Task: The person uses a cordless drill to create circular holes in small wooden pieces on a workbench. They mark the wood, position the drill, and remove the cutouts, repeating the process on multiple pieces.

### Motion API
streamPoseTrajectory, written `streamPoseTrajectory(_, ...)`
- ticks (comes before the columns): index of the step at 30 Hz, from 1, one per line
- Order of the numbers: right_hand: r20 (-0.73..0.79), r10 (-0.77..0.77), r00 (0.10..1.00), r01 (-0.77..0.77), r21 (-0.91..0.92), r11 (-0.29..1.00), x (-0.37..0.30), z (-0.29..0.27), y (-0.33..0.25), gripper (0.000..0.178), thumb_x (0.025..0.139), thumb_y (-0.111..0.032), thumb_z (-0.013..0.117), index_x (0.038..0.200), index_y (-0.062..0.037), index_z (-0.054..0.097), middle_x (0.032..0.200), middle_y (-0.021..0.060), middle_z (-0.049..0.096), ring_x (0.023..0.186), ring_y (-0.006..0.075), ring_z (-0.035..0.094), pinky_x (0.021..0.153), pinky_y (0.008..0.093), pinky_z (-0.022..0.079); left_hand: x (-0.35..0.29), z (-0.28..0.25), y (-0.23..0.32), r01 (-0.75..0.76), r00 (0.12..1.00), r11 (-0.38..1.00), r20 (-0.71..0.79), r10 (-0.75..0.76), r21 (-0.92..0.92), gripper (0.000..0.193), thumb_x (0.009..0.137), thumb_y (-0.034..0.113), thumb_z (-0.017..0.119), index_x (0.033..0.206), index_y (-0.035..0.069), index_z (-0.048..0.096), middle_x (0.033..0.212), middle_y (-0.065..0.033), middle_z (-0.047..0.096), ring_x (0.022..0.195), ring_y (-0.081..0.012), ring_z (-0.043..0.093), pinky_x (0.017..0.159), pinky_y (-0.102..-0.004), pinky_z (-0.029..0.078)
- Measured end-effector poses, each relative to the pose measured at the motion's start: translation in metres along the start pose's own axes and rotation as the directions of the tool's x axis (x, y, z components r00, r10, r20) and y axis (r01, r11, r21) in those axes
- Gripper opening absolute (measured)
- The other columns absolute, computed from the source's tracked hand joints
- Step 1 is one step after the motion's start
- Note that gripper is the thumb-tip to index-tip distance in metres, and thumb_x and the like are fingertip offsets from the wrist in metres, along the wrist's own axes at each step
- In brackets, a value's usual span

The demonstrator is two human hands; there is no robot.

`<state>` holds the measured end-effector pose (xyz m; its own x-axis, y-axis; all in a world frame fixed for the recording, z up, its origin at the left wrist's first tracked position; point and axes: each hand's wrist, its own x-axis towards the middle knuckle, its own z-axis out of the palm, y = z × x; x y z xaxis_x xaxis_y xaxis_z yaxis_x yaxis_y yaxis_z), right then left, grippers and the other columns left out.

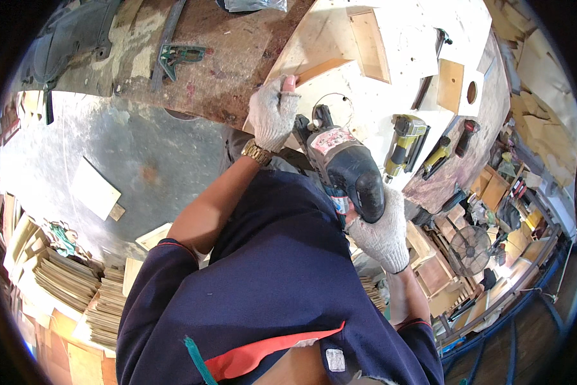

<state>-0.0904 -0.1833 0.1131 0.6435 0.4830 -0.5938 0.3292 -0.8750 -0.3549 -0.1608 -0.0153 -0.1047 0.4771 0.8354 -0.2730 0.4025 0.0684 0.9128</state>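
My right hand (384,237), in a white knit glove, is closed around the rear handle of a dark jigsaw (346,163). The jigsaw's front end rests at the near edge of a pale plywood board (378,99), beside a circle drawn on the wood. To the left of the tool, my gloved left hand (274,114) grips the board's edge. One bare fingertip shows on it, while the other fingers are partly hidden. Just beyond that hand, a wooden strip (325,69) stands on the board. The jigsaw's blade cannot be made out.
Right of the jigsaw lies a yellow-green nail gun (404,144), with another yellow tool (437,157) and a red-black tool (468,136) beyond. A green clamp (180,58) lies on the brown table (230,70). Wood stacks (67,276) and a fan (470,247) stand nearby.
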Motion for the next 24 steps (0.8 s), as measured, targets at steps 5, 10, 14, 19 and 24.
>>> streamPoseTrajectory(5, 0.088, 0.077, 0.993, -0.082, 0.05, 0.995, 0.002, -0.007, -0.014, 0.058, 0.07, -0.018, 0.076, 0.125, -0.0018, 0.067, 0.101, 0.0235, 0.071, 0.102, 0.0406, 0.067, 0.094, 0.0461, 0.051, 0.004, -0.009, 0.003, -0.025, 0.995, 1.0, 0.1, 0.027, -0.016, 0.044, 0.104, 0.043, 0.057, 0.095, 0.004, 0.076, 0.074, -0.0188, 0.068, 0.071, -0.037, 0.069, 0.066, -0.0453, 0.05)
streamPoseTrajectory(10, -0.007, 0.071, 0.997, -0.071, 0.024, 0.997, -0.002, 0.002, -0.009, 0.06, 0.071, -0.02, 0.076, 0.127, -0.0015, 0.066, 0.103, 0.0232, 0.071, 0.105, 0.0412, 0.065, 0.096, 0.0468, 0.05, 0.081, -0.037, 0.043, -0.263, 0.783, 0.871, 0.619, -0.059, 0.415, 0.047, 0.099, 0.048, 0.062, 0.097, 0.003, 0.073, 0.088, -0.0203, 0.072, 0.082, -0.0372, 0.071, 0.074, -0.0476, 0.053)
streamPoseTrajectory(14, 0.126, 0.144, 0.981, -0.155, 0.078, 0.985, 0.007, -0.008, -0.024, 0.063, 0.071, -0.02, 0.075, 0.13, -0.0006, 0.064, 0.104, 0.0238, 0.071, 0.107, 0.0422, 0.064, 0.098, 0.0478, 0.05, 0.097, 0.014, 0.047, -0.566, 0.648, 0.819, 0.664, 0.374, 0.091, 0.049, 0.098, 0.049, 0.064, 0.123, 0.007, 0.064, 0.115, -0.0198, 0.071, 0.106, -0.0357, 0.069, 0.091, -0.0466, 0.054)
streamPoseTrajectory(19, 0.053, 0.039, 0.998, -0.043, 0.073, 0.996, 0.005, 0.0, -0.016, 0.055, 0.071, -0.019, 0.073, 0.122, 0.0013, 0.066, 0.097, 0.0253, 0.071, 0.098, 0.0438, 0.069, 0.093, 0.0479, 0.053, 0.1, 0.031, 0.036, -0.45, 0.629, 0.888, 0.741, 0.236, 0.1, 0.051, 0.098, 0.043, 0.068, 0.138, 0.014, 0.056, 0.127, -0.014, 0.069, 0.116, -0.0316, 0.067, 0.101, -0.042, 0.051)
streamPoseTrajectory(24, 0.115, -0.109, 0.987, 0.105, 0.046, 0.993, 0.012, -0.014, -0.028, 0.049, 0.07, -0.019, 0.073, 0.115, 0.0026, 0.067, 0.092, 0.0285, 0.07, 0.092, 0.0472, 0.069, 0.088, 0.0497, 0.054, 0.087, 0.012, 0.016, -0.419, 0.77, 0.904, 0.496, 0.402, -0.081, 0.034, 0.099, 0.034, 0.069, 0.116, 0.006, 0.059, 0.112, -0.0143, 0.068, 0.108, -0.0292, 0.067, 0.097, -0.0397, 0.051)
